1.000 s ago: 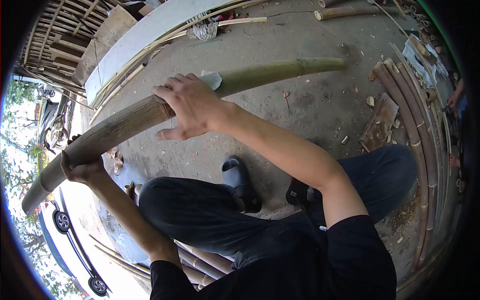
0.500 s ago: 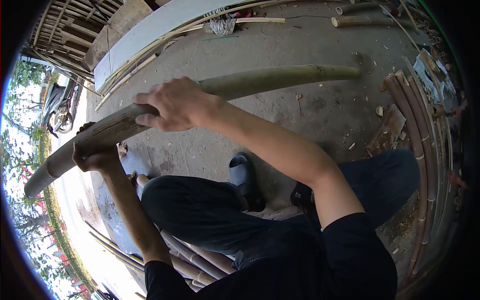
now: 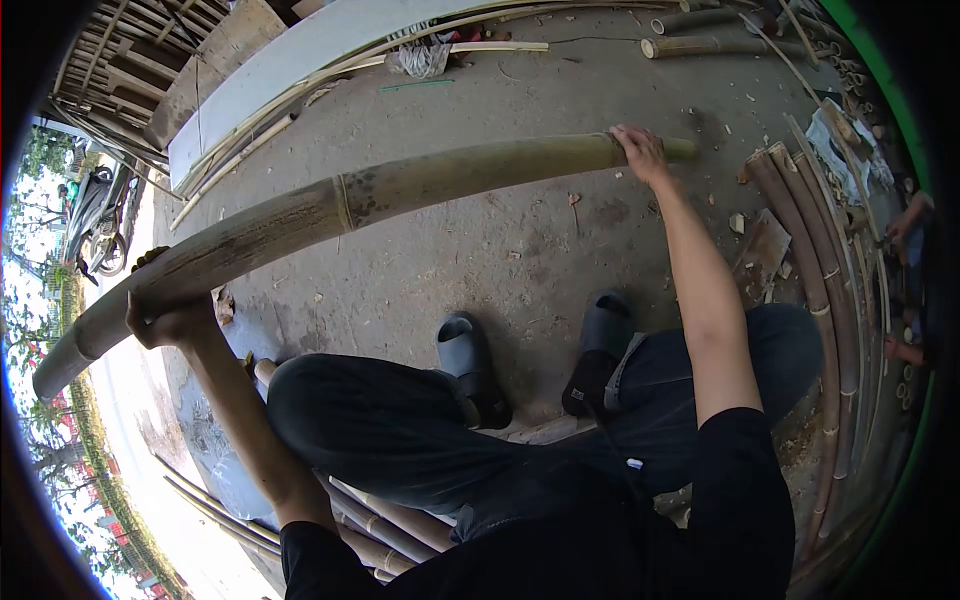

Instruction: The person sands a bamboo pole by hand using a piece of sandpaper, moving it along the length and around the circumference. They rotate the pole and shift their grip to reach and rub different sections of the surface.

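Observation:
A long, thick bamboo pole [image 3: 430, 185] spans the view in front of me, held above the floor, its left end lower in the picture. The lens makes it look curved. A dark rough patch runs along its left half, and the right part is greener. My left hand [image 3: 170, 315] grips it from beneath near the left end, its fingers partly hidden behind the pole. Near the right end, my right hand [image 3: 642, 153] is closed over the top of the pole, just past a node. Dark spots mark the pole beside its middle node.
Bamboo poles [image 3: 825, 330] lie along the right, with more poles [image 3: 385, 525] beside my left leg. Cut bamboo pieces [image 3: 700, 47] rest at the back right. A long white board [image 3: 270, 90] stretches along the back left. Another person's hand [image 3: 908, 222] shows at far right.
My right hand has slid from the pole's left-middle part to near its right end. My left hand keeps its hold. The view has shifted slightly, and both my sandals now show.

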The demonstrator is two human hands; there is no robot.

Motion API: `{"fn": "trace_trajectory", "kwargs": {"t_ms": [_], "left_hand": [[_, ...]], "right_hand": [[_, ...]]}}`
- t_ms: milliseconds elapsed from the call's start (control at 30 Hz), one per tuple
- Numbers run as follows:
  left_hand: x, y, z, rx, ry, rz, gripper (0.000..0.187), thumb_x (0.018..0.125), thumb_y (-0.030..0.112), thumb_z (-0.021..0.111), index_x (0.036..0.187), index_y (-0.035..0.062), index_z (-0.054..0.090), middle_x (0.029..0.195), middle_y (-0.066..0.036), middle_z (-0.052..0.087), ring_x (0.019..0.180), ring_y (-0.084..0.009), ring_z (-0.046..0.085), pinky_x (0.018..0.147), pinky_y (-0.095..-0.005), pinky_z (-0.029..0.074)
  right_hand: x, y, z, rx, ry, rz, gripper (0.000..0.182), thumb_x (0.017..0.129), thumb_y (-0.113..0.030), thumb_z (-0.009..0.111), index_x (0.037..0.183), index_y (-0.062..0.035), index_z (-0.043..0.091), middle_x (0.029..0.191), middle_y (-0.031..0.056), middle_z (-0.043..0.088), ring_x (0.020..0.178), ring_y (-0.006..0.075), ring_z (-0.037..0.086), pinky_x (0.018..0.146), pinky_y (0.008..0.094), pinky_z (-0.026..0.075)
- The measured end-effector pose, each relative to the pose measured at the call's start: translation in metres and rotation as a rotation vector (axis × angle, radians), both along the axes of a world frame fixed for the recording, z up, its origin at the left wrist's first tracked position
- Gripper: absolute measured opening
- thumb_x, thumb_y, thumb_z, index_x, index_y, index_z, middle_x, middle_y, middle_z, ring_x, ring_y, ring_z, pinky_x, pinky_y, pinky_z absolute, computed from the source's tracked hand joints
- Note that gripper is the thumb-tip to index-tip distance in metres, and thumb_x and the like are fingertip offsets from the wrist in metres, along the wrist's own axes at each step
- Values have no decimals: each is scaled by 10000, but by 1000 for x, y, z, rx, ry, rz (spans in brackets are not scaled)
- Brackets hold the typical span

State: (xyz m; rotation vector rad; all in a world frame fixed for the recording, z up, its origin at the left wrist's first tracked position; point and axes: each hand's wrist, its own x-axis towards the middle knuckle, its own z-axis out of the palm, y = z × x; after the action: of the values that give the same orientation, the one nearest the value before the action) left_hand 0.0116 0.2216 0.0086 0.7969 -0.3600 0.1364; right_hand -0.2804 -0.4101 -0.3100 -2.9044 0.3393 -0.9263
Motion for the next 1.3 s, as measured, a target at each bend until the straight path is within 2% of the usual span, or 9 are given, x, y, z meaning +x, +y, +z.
{"fn": "trace_trajectory", "kwargs": {"t_ms": [67, 167, 300, 367, 700, 800, 900, 1000, 1300], "left_hand": [[-4, -3, 8, -27, 18, -69, 611, 703, 368, 608, 1135, -63, 611, 1059, -195, 649, 1054, -360, 622, 1009, -460, 470], [-12, -14, 11, 56, 13, 90, 638, 710, 382, 601, 1153, -78, 604, 1109, -211, 637, 1102, -362, 606, 1030, -469, 451], [-13, -12, 11, 47, 24, 84, 661, 705, 401, 591, 1163, -76, 605, 1101, -221, 643, 1081, -374, 616, 1028, -479, 454], [-15, -8, 13, 84, -4, 74, 670, 703, 414, 583, 1161, -75, 607, 1094, -223, 645, 1078, -375, 618, 1029, -480, 454], [-22, -4, 9, 60, 34, 74, 628, 731, 389, 567, 1159, -68, 613, 1114, -201, 643, 1108, -349, 606, 1039, -462, 444], [-25, -10, 12, 7, 14, 16, 573, 733, 362, 581, 1130, -51, 599, 1056, -193, 641, 1060, -351, 613, 1010, -457, 456], [-26, -13, 12, 11, -5, 32, 561, 736, 356, 582, 1124, -50, 601, 1053, -194, 639, 1055, -350, 614, 1007, -455, 459], [-15, -3, 8, 17, -4, -1, 622, 728, 365, 580, 1166, -76, 598, 1109, -192, 634, 1100, -344, 602, 1042, -453, 443], [-20, -9, 8, 17, 39, 57, 597, 721, 374, 593, 1134, -57, 595, 1068, -198, 643, 1060, -355, 619, 1008, -463, 464]], "right_hand": [[12, 5, -1, 17, 83, -44, 336, 973, -261, 490, 1251, -165, 652, 1211, 100, 686, 1128, 316, 641, 932, 450, 488], [47, 103, 109, 766, 111, -27, 576, 901, -599, 466, 1017, -128, 776, 963, 151, 741, 939, 348, 696, 861, 382, 524], [118, 246, 194, 586, 159, 438, 665, 927, -743, 335, 972, -201, 718, 661, -4, 661, 552, 125, 619, 489, 325, 479], [130, 313, 256, 419, 198, 538, 770, 886, -818, 339, 943, -133, 686, 629, 35, 625, 518, 163, 599, 536, 362, 532], [87, 277, 241, 1049, -638, 610, 324, 1044, -335, 533, 991, -55, 688, 681, 70, 622, 635, 110, 588, 589, 276, 459], [16, 221, 205, 1369, -616, 398, 341, 1048, -318, 531, 1110, -16, 675, 873, -37, 669, 813, 69, 579, 762, 234, 462], [-30, 185, 152, 1325, -566, 301, 375, 1013, -329, 583, 1189, -5, 652, 1126, 94, 695, 1077, 172, 615, 973, 308, 441], [-40, 177, 114, 868, -223, 15, 440, 923, -393, 661, 1045, 23, 731, 1561, 156, 396, 1496, 405, 220, 1211, 488, 175], [29, 283, 168, 623, -289, 359, 412, 912, -400, 635, 817, -31, 792, 1539, 105, 438, 1467, 387, 284, 1197, 589, 112]]}}
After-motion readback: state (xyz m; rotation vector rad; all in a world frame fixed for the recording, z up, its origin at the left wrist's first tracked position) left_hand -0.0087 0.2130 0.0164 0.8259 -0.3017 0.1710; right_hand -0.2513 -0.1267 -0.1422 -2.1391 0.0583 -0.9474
